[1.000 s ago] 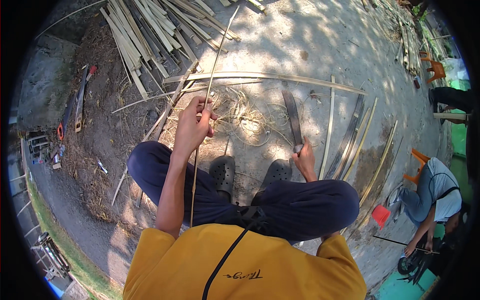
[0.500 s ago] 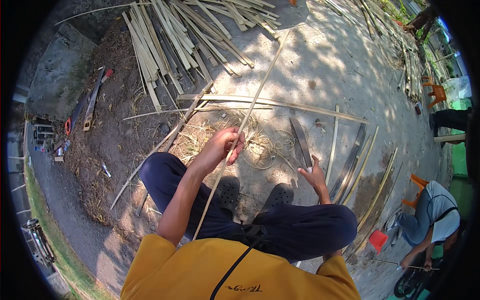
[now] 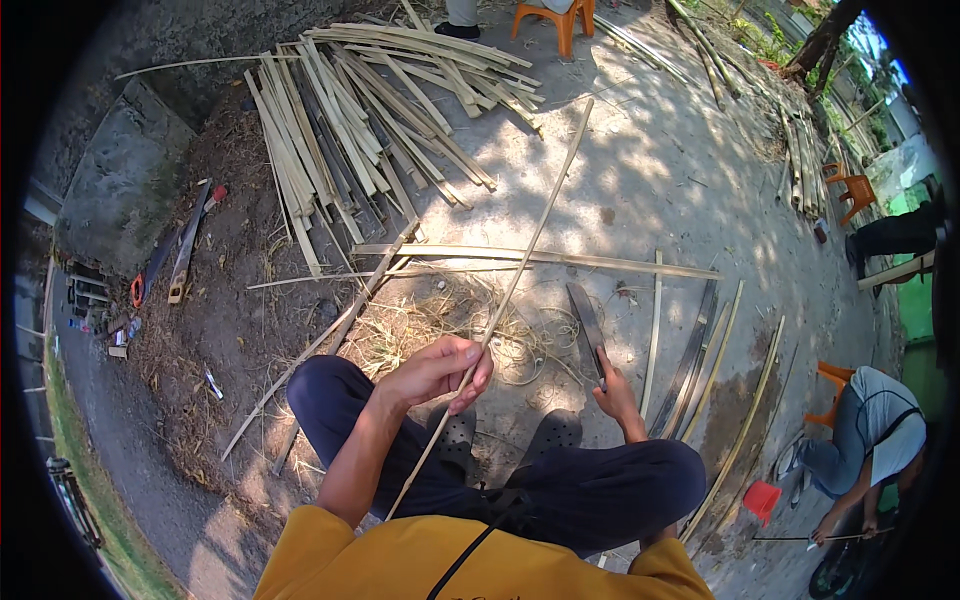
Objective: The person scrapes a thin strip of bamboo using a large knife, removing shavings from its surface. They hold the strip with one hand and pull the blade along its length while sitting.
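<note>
A long thin bamboo strip (image 3: pixel 541 220) runs slantwise through my left hand (image 3: pixel 432 376), its lower end reaching down to my lap and its far end pointing up and right. The fingers of that hand are closed round it. My right hand (image 3: pixel 620 400) grips a large knife (image 3: pixel 582 312) with a broad dark blade, the index finger stretched along it. The blade points away from me and slightly left, apart from the strip. Most of the knife's handle is hidden in my palm.
A big heap of split bamboo strips (image 3: pixel 330 130) lies at the far left. One wide strip (image 3: pixel 600 262) crosses ahead of me, over thin shavings (image 3: pixel 500 335). More strips (image 3: pixel 745 430) lie at my right, near a red bucket (image 3: pixel 761 500) and a crouching person (image 3: pixel 870 430). Saws (image 3: pixel 185 250) rest at left.
My view has tilted further ahead, so the ground appears lower. The right hand has closed more firmly round the knife's handle; the left still holds the bamboo strip.
</note>
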Demonstrator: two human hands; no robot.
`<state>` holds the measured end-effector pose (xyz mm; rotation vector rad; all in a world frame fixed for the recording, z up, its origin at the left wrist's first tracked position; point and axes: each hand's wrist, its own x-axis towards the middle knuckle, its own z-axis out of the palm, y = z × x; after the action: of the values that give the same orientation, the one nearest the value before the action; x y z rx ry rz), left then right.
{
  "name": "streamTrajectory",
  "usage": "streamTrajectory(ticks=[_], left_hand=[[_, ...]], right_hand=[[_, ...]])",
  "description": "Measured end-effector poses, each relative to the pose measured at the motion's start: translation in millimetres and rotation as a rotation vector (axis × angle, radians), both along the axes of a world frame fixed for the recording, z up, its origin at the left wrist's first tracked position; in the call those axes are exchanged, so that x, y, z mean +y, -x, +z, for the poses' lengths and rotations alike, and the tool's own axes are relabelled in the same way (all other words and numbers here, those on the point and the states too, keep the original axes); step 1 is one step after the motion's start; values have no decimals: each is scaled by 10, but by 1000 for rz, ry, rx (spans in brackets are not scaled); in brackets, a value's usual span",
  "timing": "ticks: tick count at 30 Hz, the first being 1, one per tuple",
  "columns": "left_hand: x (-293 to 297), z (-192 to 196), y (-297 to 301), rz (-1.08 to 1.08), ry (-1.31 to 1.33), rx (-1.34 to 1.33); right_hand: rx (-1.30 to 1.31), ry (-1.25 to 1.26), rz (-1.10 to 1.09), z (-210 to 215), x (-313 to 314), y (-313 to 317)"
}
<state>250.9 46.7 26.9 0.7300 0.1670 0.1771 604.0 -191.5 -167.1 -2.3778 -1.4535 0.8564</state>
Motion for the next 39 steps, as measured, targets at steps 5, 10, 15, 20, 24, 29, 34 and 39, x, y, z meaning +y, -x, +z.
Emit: streamTrajectory(ticks=[5, 10, 15, 20, 24, 29, 34, 39], left_hand=[[10, -21, 51, -60, -2, -55], [3, 133, -13, -43, 8, -23], [12, 31, 0, -59, -50, 12], [-16, -5, -4, -56, -47, 6], [-13, -61, 8, -24, -86, 20], [-30, -35, -17, -10, -140, 118], [-283, -137, -298, 116, -349, 494], [-768, -975, -515, 266, -418, 731]], right_hand=[[-18, 28, -28, 94, 36, 66], [41, -35, -131, 77, 46, 64], [88, -133, -135, -41, 54, 36], [111, -99, -183, 63, 79, 82], [123, -80, -233, 67, 69, 92], [75, -112, -215, -47, 3, 100], [29, -105, -214, -60, -128, 12], [160, 6, -285, 205, 130, 82]])
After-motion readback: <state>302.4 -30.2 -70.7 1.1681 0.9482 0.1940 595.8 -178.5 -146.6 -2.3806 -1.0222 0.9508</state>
